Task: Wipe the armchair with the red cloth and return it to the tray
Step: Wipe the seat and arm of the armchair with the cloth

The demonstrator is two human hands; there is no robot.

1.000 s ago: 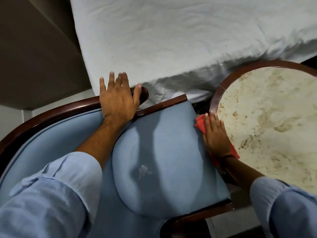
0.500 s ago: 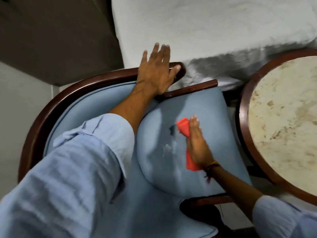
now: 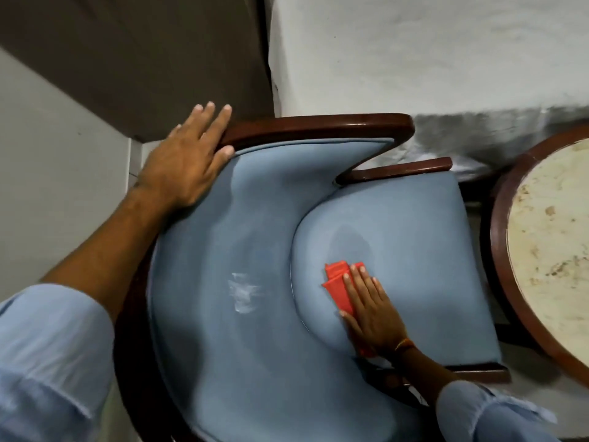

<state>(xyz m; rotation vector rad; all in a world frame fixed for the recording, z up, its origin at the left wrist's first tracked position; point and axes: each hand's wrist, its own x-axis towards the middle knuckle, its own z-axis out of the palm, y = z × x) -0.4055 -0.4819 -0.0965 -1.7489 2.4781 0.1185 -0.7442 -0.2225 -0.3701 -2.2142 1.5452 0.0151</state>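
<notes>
The armchair (image 3: 261, 362) has blue upholstery and a dark wooden frame, and I look down on it from above. My right hand (image 3: 371, 309) lies flat on the seat cushion (image 3: 414, 244), pressing the folded red cloth (image 3: 338, 283) against its left part. The cloth sticks out past my fingertips and partly hides under my palm. My left hand (image 3: 185, 164) rests flat on the curved wooden top rail at the upper left, fingers spread, thumb on the blue backrest. A whitish smear (image 3: 242, 293) marks the backrest. No tray is in view.
A round side table (image 3: 497, 250) with a marbled cream top and dark wooden rim stands right of the chair. A bed with white sheets (image 3: 414, 59) runs along the top. A dark wall panel (image 3: 127, 59) and light floor lie at the upper left.
My right hand has slid the red cloth from the seat's right edge by the table across to the seat's left part. My left hand has shifted along the top rail toward the chair's back.
</notes>
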